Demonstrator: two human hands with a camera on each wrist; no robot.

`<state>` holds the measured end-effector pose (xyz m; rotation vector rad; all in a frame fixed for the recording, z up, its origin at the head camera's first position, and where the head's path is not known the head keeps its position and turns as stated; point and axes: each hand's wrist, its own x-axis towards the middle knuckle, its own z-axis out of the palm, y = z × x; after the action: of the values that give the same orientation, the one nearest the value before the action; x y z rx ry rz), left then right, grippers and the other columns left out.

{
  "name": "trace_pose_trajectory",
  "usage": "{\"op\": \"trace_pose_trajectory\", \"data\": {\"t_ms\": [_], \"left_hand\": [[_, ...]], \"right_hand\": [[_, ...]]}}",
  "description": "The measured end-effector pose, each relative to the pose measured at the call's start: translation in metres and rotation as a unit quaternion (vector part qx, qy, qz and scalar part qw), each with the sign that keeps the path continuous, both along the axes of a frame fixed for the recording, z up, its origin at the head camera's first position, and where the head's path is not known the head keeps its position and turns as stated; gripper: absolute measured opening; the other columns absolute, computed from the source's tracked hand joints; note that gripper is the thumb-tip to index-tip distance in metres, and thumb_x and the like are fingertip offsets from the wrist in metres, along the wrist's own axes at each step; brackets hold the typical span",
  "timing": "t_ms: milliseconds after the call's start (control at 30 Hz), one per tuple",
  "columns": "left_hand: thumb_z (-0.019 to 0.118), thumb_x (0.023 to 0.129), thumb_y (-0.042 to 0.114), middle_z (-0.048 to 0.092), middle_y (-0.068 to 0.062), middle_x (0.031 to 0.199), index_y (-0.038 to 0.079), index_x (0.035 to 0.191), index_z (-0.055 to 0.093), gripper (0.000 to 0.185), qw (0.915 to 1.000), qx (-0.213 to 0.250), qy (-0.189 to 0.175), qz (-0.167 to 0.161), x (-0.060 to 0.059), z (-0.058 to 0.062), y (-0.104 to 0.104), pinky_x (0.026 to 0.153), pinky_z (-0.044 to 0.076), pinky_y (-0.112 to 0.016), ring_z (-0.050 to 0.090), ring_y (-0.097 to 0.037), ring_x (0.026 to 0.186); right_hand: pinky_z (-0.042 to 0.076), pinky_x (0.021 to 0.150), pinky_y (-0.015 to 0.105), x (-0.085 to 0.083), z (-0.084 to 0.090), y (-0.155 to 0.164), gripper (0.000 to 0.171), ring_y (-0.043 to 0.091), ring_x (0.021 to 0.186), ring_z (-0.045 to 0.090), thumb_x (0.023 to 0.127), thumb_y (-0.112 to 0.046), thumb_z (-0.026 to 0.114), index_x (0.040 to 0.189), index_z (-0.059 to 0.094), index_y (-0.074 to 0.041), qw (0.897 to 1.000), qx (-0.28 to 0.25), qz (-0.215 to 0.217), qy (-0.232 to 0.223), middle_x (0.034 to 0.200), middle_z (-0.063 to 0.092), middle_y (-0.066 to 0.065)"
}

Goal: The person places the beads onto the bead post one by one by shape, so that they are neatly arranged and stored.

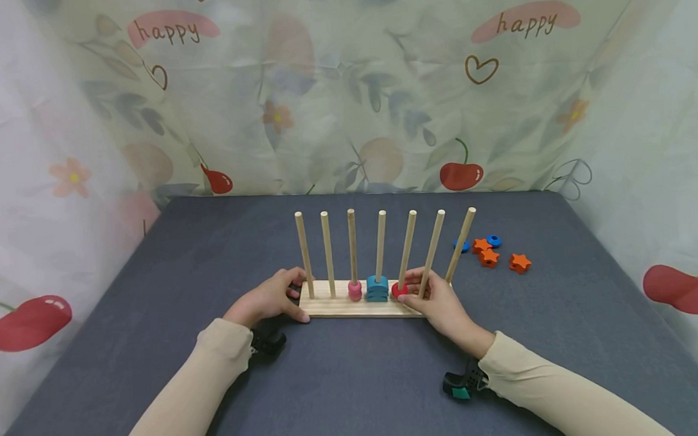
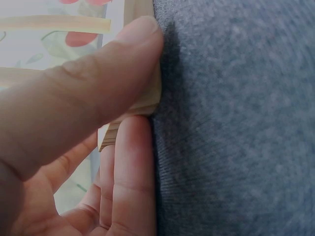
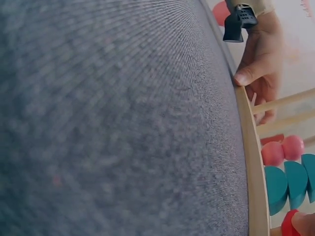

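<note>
7 pegs stand on the wooden base on the gray table. Left hand grips the base's left end, thumb in front. Right hand pinches a red ring at the 5th peg's foot.

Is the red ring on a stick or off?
On: the red ring sits at the bottom of the fifth stick, pinched by the right hand.
</note>
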<state>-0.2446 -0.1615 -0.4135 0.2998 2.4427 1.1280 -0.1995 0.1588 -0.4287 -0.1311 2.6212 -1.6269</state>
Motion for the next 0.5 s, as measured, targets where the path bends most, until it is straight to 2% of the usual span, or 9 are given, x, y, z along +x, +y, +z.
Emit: {"op": "trace_pose_trajectory", "data": {"t_ms": [500], "left_hand": [[0.088, 0.066, 0.004, 0.042, -0.018, 0.123, 0.005, 0.124, 0.051, 0.068, 1.0, -0.005, 0.006, 0.0, 0.001, 0.0017, 0.0007, 0.088, 0.048, -0.038, 0.053, -0.03, 0.109]], "right_hand": [[0.046, 0.097, 0.047, 0.0, 0.0, -0.003, 0.039, 0.031, 0.11, 0.059, 0.085, -0.003, 0.072, 0.119, 0.052, 0.001, 1.0, -0.002, -0.005, 0.009, 0.117, 0.061, 0.019]]}}
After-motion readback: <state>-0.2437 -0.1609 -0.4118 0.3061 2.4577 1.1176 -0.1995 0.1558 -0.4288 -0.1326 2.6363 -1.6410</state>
